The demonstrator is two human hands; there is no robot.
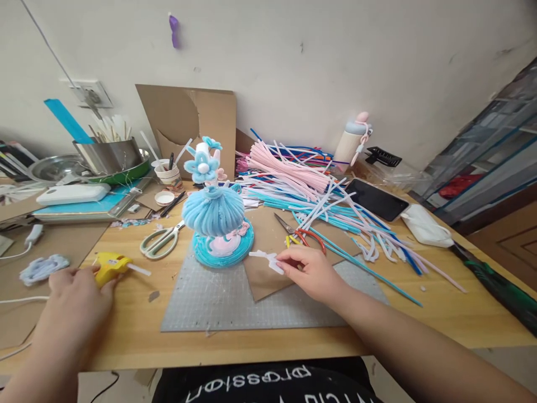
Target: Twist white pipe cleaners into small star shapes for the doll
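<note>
My left hand [81,296] is closed round a yellow hot glue gun [109,267] at the table's left, with a clear glue stick [139,269] poking out of it to the right. Between the fingertips of my right hand [312,273] is a small bent piece of white pipe cleaner [268,258], above the brown cardboard [265,285]. Left of that piece stands a fluffy blue pipe-cleaner ornament [213,210] on a round blue and pink base [223,244]. It has a gathered dome, and blue flowers top it. Orange-handled scissors [308,238] lie just behind my right hand.
A grey cutting mat [197,308] lies under the cardboard. Bundles of pink, white and blue pipe cleaners [289,168] spread behind. Pale-handled scissors [160,242], a phone [376,198], a bottle [351,145] and a steel pot [109,155] stand or lie around. White cables [25,300] cross the left side.
</note>
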